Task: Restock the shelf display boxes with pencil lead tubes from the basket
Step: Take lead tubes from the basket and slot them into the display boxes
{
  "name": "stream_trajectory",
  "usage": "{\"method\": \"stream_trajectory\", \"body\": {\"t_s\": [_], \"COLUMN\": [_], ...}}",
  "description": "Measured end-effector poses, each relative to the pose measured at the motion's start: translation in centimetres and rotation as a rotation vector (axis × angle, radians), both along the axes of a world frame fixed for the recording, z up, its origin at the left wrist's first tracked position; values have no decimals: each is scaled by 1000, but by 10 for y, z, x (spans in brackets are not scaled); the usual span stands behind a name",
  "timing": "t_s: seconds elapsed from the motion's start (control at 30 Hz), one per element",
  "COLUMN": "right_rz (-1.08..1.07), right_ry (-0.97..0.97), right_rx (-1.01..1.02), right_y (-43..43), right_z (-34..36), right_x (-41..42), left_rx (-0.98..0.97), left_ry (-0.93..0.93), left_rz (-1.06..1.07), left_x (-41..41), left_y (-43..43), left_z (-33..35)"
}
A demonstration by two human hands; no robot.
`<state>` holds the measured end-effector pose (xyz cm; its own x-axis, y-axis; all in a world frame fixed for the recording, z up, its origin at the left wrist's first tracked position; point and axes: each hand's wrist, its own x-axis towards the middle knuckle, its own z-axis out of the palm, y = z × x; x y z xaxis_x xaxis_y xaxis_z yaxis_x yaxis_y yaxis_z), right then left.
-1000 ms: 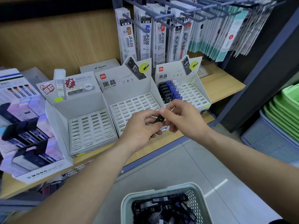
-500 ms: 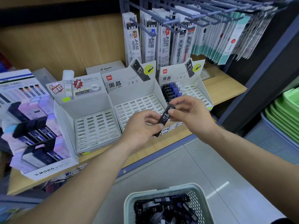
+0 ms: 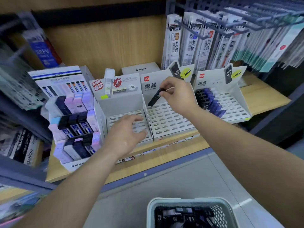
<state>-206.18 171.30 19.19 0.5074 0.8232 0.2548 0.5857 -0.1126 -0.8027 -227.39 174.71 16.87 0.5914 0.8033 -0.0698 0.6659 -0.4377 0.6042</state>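
I see the right hand (image 3: 178,96) pinching the top end of a black pencil lead tube (image 3: 155,97) between thumb and fingertips. The tube hangs tilted below the pinch, its lower end at the back rows of the middle display box (image 3: 171,122). Left of that grip, the left hand (image 3: 125,134) spreads relaxed fingers, holding nothing, over the left display box (image 3: 120,102). Well below both hands, the basket (image 3: 181,200) holds more black tubes (image 3: 181,216).
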Motion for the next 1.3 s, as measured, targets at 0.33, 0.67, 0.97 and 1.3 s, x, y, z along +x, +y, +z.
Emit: {"method": "stream_trajectory", "body": {"t_s": [0.33,0.67,0.97,1.3], "right_rz": [48,151,7,-189], "right_ry": [-100,-305,-164,-25], "right_rx": [-41,-85,-86,-598], "right_y": [17,30,-49,-264], "right_z": [-11,-24,-13,-111], "right_x": [0,-13,-8,5], "left_rx": [-54,-65,-27,-21], "left_ry": [109,134,68,252], "left_rz": [-58,-63,-104,-465], "left_x": [0,4,0,-14], "left_y": [0,3,-13,-112], "left_z": [-5,-10,-2,-52]}}
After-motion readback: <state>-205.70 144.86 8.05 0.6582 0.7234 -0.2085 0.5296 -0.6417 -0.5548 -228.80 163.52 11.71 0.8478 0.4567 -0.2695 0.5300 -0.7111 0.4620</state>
